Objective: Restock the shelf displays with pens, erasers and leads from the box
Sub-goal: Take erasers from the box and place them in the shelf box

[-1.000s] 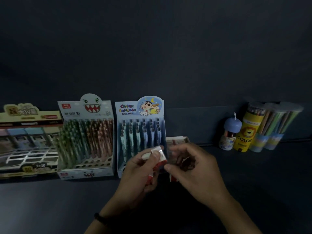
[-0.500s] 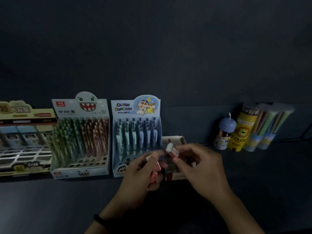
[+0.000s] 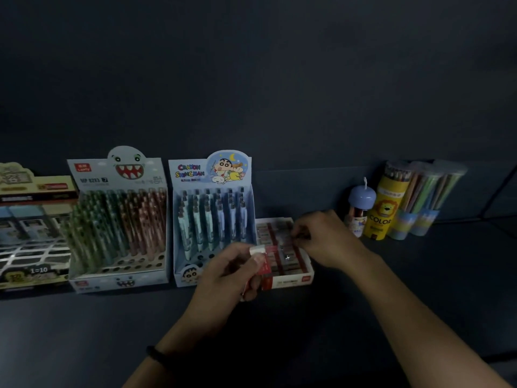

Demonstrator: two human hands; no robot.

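Observation:
My left hand (image 3: 232, 271) grips a small stack of red-and-white wrapped erasers (image 3: 261, 261) in front of the eraser display box (image 3: 293, 280). My right hand (image 3: 321, 236) reaches over the back rows of that box, its fingertips pinching an eraser down among the ones lined up inside. The box is low, white-fronted, and filled with rows of erasers. Left of it stands the Crayon Shinchan pen display (image 3: 212, 219), and further left the shark-face pen display (image 3: 120, 219).
A green-and-yellow display box (image 3: 30, 231) stands at the far left. To the right are a blue-capped small tube (image 3: 361, 208), a yellow lion pencil tube (image 3: 384, 211) and clear pencil tubes (image 3: 425, 197). Dark shelf surface lies in front; a dark back wall rises behind.
My right hand took one eraser from the stack in my left hand and carried it right and back over the eraser box. The view shifted slightly.

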